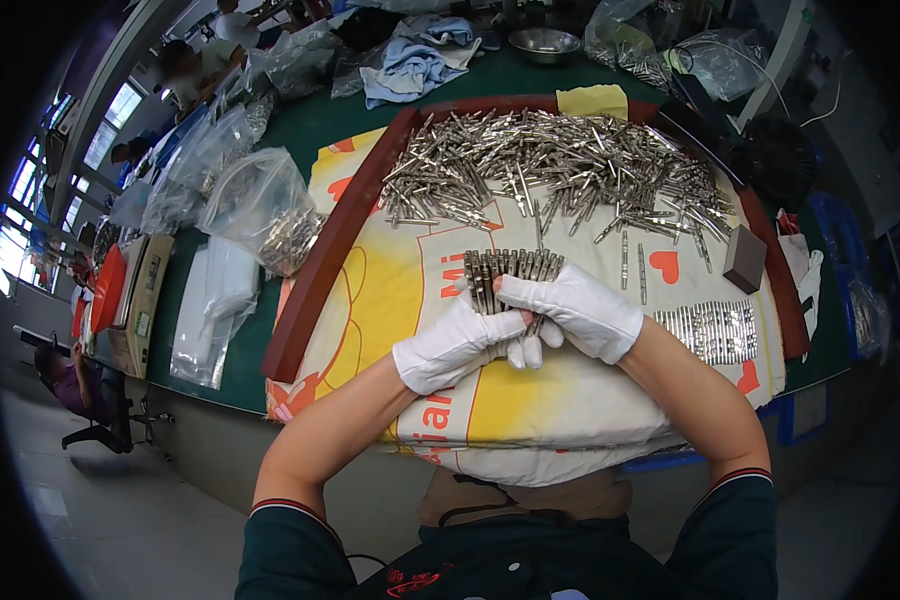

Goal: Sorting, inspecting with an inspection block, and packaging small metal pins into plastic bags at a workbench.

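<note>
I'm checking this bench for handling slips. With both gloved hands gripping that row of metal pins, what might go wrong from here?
1. The row of metal pins is held only at its near end by the left hand and right hand; the free ends may fan out or slip.
2. The loose pile of pins lies close behind; dropped pins could mix into it.
3. The sorted row sits by the right forearm, which might knock it.

White cotton-gloved left hand and right hand; silvery metal pins; beneath them, a yellow-and-white printed cloth with red hearts; dark-red wooden frame.
</note>
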Action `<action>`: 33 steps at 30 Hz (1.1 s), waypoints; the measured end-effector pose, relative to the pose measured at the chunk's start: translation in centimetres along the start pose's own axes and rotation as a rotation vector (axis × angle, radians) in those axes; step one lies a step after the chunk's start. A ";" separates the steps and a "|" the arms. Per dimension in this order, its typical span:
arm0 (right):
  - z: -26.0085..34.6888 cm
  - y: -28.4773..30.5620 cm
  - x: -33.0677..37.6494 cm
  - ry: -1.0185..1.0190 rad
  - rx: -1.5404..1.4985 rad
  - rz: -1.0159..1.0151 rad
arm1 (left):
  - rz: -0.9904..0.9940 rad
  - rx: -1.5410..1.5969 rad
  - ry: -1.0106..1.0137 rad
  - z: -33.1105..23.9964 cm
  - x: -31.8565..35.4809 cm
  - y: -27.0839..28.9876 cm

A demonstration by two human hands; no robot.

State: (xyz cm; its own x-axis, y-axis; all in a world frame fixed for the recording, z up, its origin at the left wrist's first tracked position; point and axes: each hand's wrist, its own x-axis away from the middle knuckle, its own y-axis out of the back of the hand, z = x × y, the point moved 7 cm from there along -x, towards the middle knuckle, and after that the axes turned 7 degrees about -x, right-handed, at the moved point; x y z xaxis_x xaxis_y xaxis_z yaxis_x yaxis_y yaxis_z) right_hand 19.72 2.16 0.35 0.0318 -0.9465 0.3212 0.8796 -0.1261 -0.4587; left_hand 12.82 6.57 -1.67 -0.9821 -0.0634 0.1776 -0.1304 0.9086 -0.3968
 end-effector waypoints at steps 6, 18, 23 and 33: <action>-0.1 0.0 0.0 0.010 -0.003 -0.024 | 0.009 0.026 0.008 0.0 0.1 0.0; 0.3 -0.1 0.4 -0.007 -0.009 -0.035 | 0.033 0.065 0.019 -0.2 0.3 -0.2; 0.3 -0.2 0.2 0.016 -0.012 0.011 | 0.074 0.104 0.011 0.2 0.2 0.0; 0.7 -0.6 0.5 0.027 -0.009 0.045 | 0.050 0.118 0.036 0.0 0.3 -0.2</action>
State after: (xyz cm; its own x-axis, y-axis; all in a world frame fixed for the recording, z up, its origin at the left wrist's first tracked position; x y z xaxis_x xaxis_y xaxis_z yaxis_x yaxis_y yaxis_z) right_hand 19.54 2.01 1.39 0.0585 -0.9590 0.2773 0.8732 -0.0854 -0.4798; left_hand 12.51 6.38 -1.59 -0.9825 -0.0027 0.1863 -0.0987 0.8554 -0.5084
